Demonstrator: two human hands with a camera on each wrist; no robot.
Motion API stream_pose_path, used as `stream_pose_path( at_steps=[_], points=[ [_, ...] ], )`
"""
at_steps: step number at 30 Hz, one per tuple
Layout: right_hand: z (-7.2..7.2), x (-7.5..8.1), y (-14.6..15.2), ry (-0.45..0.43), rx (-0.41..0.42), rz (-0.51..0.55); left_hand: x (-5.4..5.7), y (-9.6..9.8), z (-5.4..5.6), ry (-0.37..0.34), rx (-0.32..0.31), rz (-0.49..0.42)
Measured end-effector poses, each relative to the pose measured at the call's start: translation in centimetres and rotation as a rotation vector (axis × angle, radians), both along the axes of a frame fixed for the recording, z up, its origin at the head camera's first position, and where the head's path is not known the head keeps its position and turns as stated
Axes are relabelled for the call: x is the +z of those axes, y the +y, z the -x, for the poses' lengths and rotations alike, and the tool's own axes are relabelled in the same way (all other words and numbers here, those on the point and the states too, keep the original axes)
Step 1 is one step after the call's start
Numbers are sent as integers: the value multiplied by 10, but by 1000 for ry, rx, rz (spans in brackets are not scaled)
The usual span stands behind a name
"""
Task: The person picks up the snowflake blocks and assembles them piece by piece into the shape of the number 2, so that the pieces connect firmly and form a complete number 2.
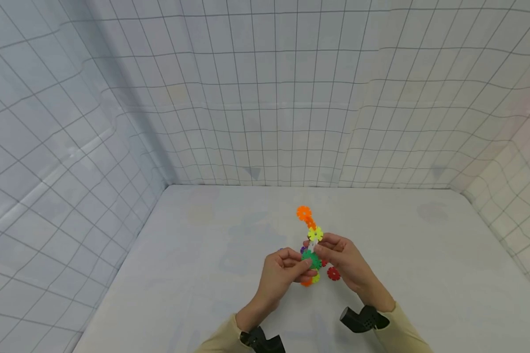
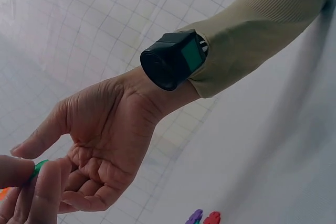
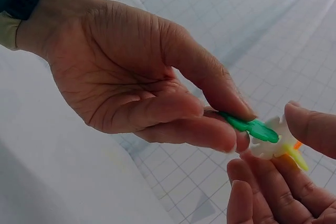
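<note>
My left hand pinches a green snowflake disc between thumb and fingers. In the right wrist view that green disc is nearly edge-on, overlapping a white snowflake disc. My right hand holds the white disc with its thumb and fingertips. Beyond it runs a chain with a yellow disc and orange discs, tilting up and away to the left. Whether the green and white discs are locked together, I cannot tell.
Loose discs lie on the white table under and around the hands: a red one, an orange one, a yellow one and a purple one. A grid-patterned wall encloses the back and sides.
</note>
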State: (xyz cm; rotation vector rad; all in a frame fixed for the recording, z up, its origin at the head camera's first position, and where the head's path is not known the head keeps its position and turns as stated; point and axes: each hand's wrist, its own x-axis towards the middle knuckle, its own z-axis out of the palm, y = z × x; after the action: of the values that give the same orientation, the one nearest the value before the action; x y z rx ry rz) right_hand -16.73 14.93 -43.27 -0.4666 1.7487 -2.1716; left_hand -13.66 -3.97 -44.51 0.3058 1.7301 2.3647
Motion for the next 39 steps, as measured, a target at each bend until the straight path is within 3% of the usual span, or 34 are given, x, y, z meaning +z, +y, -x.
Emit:
stream_pose_path(
  at_steps=[6,12,19,23,32,39],
  points=[
    [0,0,-1,-2,-3,-48,3,-1,-2,-4,-27,21],
    [-1,0,-2,33,26,-40,6,0,-6,9,4,23],
    [-6,4,-7,60,-30,-49,8,1,-9,16,60,5],
    [-7,5,-8,44,-34,-45,8,0,-8,10,51,-4],
    [-6,8,-3,24,-62,-141,7,-7,2,51,-26,120],
    [-4,6,-5,33,-87,-178,8,-13,6,85,-46,215]
  ],
)
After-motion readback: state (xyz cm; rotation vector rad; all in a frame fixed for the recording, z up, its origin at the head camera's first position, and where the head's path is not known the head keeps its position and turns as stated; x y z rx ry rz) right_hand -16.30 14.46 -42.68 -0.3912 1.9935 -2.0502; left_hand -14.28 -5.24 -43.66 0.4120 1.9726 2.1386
